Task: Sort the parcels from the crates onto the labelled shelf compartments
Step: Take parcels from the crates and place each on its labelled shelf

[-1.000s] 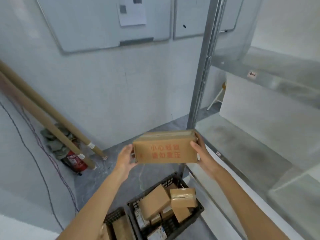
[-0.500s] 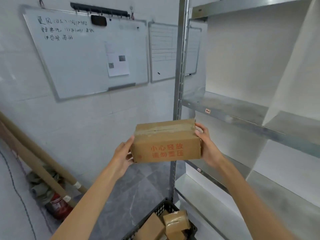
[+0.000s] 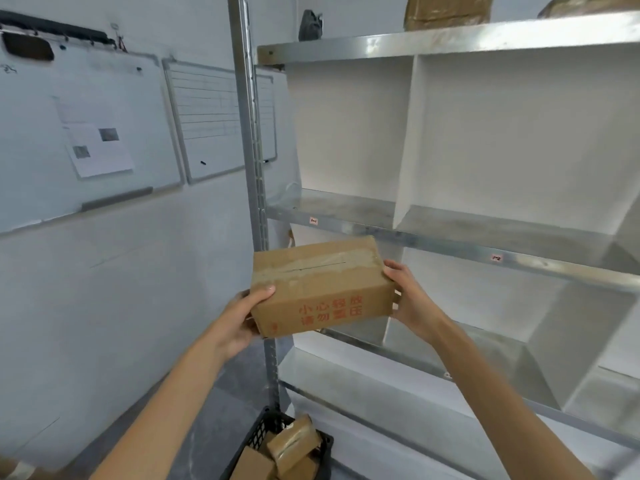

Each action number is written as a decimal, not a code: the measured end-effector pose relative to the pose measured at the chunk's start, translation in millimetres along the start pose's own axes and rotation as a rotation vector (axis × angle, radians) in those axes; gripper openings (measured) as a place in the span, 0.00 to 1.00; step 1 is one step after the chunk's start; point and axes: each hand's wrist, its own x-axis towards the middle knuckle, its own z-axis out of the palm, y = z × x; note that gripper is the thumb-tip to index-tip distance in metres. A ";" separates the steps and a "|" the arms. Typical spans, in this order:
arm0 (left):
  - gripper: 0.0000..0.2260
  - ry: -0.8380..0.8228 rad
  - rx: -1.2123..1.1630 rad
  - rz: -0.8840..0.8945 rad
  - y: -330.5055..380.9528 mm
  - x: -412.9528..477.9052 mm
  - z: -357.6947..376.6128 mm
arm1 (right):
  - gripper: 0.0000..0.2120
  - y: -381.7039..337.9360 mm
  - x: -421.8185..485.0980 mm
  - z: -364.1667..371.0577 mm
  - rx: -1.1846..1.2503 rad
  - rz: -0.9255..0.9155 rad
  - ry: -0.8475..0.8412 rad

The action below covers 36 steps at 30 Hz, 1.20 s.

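Head view: the box [image 3: 322, 289] is in the air before the shelf [image 3: 450, 247], just under the front edge that carries a small label [image 3: 313, 221]. The left grip [image 3: 242, 317] clamps its near-left corner, thumb on top and palm below. The right grip [image 3: 412, 299] clamps the opposite end, thumb at the top edge. I think both ends are held so the box stays nearly level, top up, ready to slide flat into a compartment. It is brown cardboard, rectangular, with wrinkled clear tape along the top seam and red printed characters on its side. The shelf is shiny metal with white dividers. Below, a black lattice crate [image 3: 258, 434] holds more parcels [image 3: 294, 445].
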 end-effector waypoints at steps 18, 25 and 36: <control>0.48 -0.299 0.470 0.253 -10.8 29.0 94.6 | 0.28 -32.5 -45.3 -117.4 0.175 0.199 0.111; 0.43 -0.482 0.465 0.170 -18.0 24.6 115.3 | 0.14 -32.9 -54.2 -123.6 0.212 0.110 0.346; 0.28 -0.415 0.226 0.121 -11.0 11.2 147.0 | 0.20 -8.7 -70.4 -135.8 0.270 -0.185 0.366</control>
